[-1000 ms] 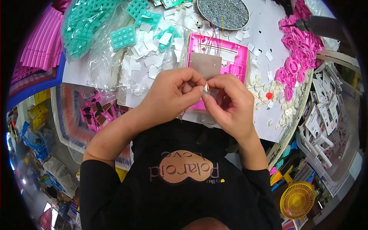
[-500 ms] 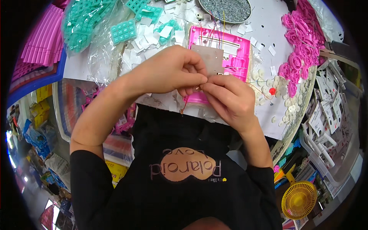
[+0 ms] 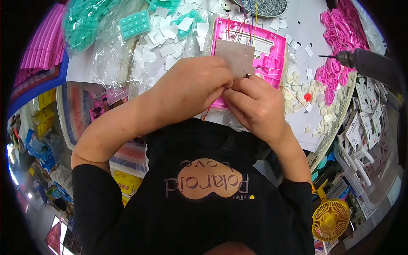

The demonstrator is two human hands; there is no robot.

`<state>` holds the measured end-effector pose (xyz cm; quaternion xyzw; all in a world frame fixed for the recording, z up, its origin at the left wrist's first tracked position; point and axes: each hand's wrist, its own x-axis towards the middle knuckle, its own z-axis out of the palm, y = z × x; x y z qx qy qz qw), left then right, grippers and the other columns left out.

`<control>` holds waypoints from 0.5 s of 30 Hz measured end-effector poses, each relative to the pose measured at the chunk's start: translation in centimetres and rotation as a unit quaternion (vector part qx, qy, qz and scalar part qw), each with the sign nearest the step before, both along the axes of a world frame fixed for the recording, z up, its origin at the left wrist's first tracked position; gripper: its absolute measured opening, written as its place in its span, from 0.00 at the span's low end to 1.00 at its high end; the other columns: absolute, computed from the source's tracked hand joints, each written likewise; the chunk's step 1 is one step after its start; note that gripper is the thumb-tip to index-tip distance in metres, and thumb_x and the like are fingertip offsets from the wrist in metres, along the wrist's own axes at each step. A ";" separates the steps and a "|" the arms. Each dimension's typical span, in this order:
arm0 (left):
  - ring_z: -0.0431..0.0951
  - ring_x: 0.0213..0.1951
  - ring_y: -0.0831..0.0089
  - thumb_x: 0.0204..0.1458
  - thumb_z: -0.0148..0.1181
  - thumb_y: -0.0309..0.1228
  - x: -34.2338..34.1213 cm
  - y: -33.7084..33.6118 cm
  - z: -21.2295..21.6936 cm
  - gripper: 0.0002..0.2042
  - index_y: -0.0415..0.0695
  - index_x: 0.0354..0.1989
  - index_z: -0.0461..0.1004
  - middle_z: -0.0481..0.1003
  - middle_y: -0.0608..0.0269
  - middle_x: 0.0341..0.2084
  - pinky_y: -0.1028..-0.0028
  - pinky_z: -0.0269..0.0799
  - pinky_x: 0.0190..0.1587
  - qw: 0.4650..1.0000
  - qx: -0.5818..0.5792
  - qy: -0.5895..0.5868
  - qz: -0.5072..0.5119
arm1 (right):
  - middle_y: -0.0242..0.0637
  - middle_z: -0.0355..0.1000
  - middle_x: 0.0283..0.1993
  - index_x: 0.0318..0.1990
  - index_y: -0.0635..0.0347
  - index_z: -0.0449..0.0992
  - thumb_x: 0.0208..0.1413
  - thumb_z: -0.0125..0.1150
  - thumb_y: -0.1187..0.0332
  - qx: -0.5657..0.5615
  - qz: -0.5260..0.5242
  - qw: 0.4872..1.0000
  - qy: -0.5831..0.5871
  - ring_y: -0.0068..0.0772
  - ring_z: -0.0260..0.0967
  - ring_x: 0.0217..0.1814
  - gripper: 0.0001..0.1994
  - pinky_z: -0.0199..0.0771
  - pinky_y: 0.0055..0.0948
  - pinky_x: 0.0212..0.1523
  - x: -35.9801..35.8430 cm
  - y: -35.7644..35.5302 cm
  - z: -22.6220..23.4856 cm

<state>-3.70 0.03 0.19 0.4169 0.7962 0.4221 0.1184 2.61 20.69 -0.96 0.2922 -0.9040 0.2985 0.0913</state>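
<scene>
Pink casing [image 3: 274, 59] — hands [image 3: 199, 80] [image 3: 260, 104] over near edge

Upside-down lettering on a black shirt [image 3: 208, 216], digits on a teal keypad [image 3: 135, 24]

The casing [image 3: 276, 57] is pink, the board [image 3: 236, 55] grey-brown.

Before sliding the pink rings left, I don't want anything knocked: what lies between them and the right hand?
The head view shows scattered white discs, a red piece and thin wires between the pink rings and the right hand.
</scene>
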 end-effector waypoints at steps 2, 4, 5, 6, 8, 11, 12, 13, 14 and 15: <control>0.77 0.36 0.53 0.47 0.65 0.19 -0.1 -0.1 0.1 0.07 0.40 0.35 0.76 0.75 0.55 0.31 0.63 0.74 0.37 1.000 0.003 0.001 0.006 | 0.28 0.71 0.33 0.33 0.54 0.82 0.43 0.69 0.70 0.011 -0.002 1.000 0.003 0.32 0.71 0.33 0.07 0.72 0.31 0.26 0.0 -0.1 0.0; 0.77 0.35 0.53 0.47 0.64 0.19 -0.1 -0.2 0.1 0.07 0.40 0.35 0.76 0.75 0.55 0.31 0.63 0.74 0.37 1.000 0.005 0.002 0.010 | 0.27 0.71 0.33 0.33 0.53 0.82 0.43 0.68 0.70 0.032 -0.006 0.999 -0.013 0.31 0.71 0.34 0.07 0.73 0.30 0.27 0.1 -0.2 0.4; 0.77 0.35 0.53 0.47 0.64 0.19 0.0 -0.2 0.1 0.07 0.40 0.35 0.76 0.74 0.55 0.31 0.63 0.74 0.37 1.000 0.007 0.002 0.010 | 0.27 0.71 0.33 0.33 0.53 0.82 0.43 0.68 0.70 0.030 -0.005 0.999 -0.012 0.31 0.71 0.34 0.07 0.73 0.30 0.27 0.0 -0.3 0.4; 0.77 0.35 0.53 0.47 0.64 0.19 -0.1 -0.2 0.1 0.07 0.40 0.35 0.76 0.74 0.55 0.31 0.63 0.74 0.37 1.000 0.010 0.002 0.010 | 0.27 0.71 0.33 0.33 0.53 0.81 0.43 0.68 0.70 0.029 -0.005 1.000 -0.011 0.31 0.71 0.34 0.07 0.73 0.30 0.27 -0.1 -0.3 0.5; 0.78 0.35 0.53 0.47 0.64 0.19 0.0 -0.2 -0.1 0.07 0.40 0.35 0.76 0.75 0.55 0.31 0.63 0.75 0.37 1.000 0.005 0.004 0.009 | 0.26 0.71 0.33 0.33 0.53 0.81 0.43 0.67 0.70 0.032 -0.005 0.999 -0.009 0.31 0.71 0.35 0.07 0.74 0.30 0.27 0.0 -0.3 0.4; 0.78 0.36 0.52 0.47 0.64 0.19 0.3 -0.2 -0.1 0.07 0.40 0.35 0.76 0.75 0.55 0.32 0.63 0.75 0.37 1.000 -0.006 0.007 0.017 | 0.26 0.71 0.34 0.34 0.54 0.82 0.44 0.66 0.71 0.053 -0.002 0.998 -0.016 0.32 0.71 0.36 0.08 0.75 0.30 0.29 0.1 -0.4 0.6; 0.78 0.36 0.52 0.47 0.64 0.19 0.4 -0.2 -0.1 0.07 0.40 0.35 0.76 0.75 0.55 0.32 0.63 0.75 0.37 1.000 -0.009 0.008 0.019 | 0.27 0.71 0.34 0.35 0.54 0.82 0.44 0.65 0.71 0.067 -0.003 0.997 -0.028 0.32 0.71 0.37 0.08 0.75 0.30 0.29 0.3 -0.4 0.8; 0.78 0.36 0.54 0.48 0.64 0.19 0.4 -0.3 -0.1 0.07 0.40 0.36 0.76 0.75 0.55 0.32 0.63 0.75 0.37 1.000 -0.006 0.016 0.021 | 0.27 0.71 0.35 0.35 0.54 0.82 0.45 0.65 0.71 0.081 -0.004 0.996 -0.039 0.32 0.71 0.38 0.08 0.76 0.30 0.30 0.4 -0.4 1.1; 0.78 0.35 0.56 0.48 0.64 0.19 0.3 -0.4 -0.2 0.07 0.40 0.37 0.77 0.75 0.56 0.31 0.63 0.75 0.37 0.999 -0.003 0.024 0.024 | 0.27 0.71 0.35 0.37 0.54 0.83 0.45 0.65 0.71 0.087 -0.003 0.995 -0.047 0.32 0.71 0.39 0.10 0.76 0.31 0.31 0.5 -0.5 1.4; 0.78 0.35 0.57 0.49 0.63 0.18 0.2 -0.4 -0.4 0.08 0.40 0.37 0.77 0.74 0.56 0.31 0.64 0.75 0.37 0.999 0.000 0.033 0.025 | 0.28 0.72 0.36 0.39 0.55 0.83 0.45 0.64 0.71 0.094 -0.004 0.994 -0.054 0.32 0.71 0.40 0.11 0.76 0.31 0.32 0.7 -0.5 1.8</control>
